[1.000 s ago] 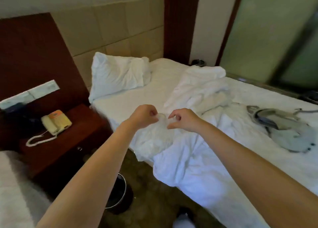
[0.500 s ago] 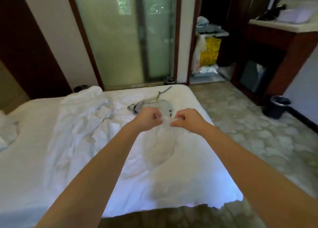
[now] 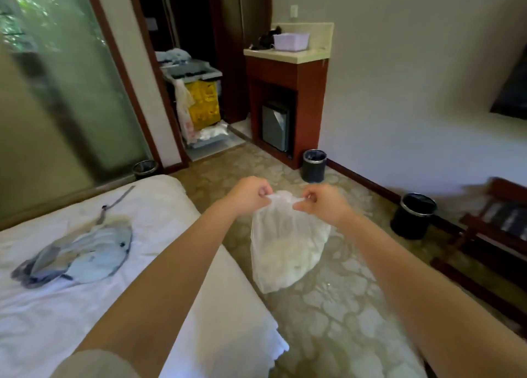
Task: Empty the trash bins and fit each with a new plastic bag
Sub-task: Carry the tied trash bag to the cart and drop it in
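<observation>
Two points of grip hold the plastic bag point(image 3: 288, 249) at its mouth: the left hand point(image 3: 251, 190) and the right hand point(image 3: 322, 203) each pinch the top edge between thumb and curled fingers. The bag hangs over the floor point(image 3: 328, 306), just beside the bed point(image 3: 176, 235). The film looks thin, light, limp and probably slippery, so it is best held at the rim. The nearest trash bin point(image 3: 413, 215) stands by the wall, well apart. Print on the yellow sack point(image 3: 205, 103) is too blurred to read.
</observation>
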The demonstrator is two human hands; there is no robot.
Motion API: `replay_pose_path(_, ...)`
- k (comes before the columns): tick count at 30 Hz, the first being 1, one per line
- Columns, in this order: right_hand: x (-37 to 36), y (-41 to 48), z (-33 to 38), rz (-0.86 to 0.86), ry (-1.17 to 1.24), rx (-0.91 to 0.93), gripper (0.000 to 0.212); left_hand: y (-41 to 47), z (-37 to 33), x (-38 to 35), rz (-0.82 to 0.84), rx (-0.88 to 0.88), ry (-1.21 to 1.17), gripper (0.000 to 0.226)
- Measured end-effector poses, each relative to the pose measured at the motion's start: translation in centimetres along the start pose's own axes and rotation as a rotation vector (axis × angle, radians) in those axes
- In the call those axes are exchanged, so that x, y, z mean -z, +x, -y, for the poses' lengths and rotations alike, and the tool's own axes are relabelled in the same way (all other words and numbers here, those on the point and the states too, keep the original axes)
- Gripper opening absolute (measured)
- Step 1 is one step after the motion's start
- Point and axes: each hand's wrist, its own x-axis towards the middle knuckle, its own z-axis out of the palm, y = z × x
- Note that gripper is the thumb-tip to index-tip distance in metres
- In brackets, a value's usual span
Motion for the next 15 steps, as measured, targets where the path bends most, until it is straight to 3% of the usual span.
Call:
replay_pose_path(5,4.8,7.3,-7.5,0.034,0.106,-0.121,0.056,13.3,-3.8,-4.0,0.034,-0.138,-0.004,0.008)
replay_pose_path(12,11.6,21.8,-14.2,-0.096,0.089,-0.180,0.070,33.9,-6.8,-5.0,0.062,-0.279,-0.046,0.016)
replay_pose_path(15,14.7,28.5,-16.5,-0.126,0.067,-0.179,0.061,42.4,-8.1,-4.8,0.079,-0.342,-0.043,0.006)
